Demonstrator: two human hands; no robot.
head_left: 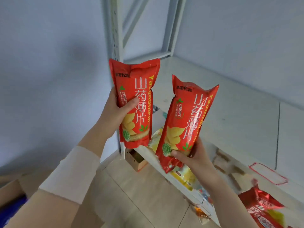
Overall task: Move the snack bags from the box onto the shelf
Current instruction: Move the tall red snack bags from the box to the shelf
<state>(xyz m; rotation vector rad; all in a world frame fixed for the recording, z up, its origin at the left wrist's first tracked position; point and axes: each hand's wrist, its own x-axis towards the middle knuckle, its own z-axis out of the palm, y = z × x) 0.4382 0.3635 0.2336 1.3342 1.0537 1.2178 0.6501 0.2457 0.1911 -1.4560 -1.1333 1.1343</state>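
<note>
Red foil looks slick, and we hold both snack bags upright in the air before the shelf (230, 112). Our left hand (121, 112) wraps the left bag (139, 89) at mid-body, but our right hand (194, 158) grips the right bag (189, 116) only near its bottom end, so it may tip or slide free as we set it down. Of the cardboard box (11, 188) we see only a corner at lower left, with something blue inside that we cannot identify.
</note>
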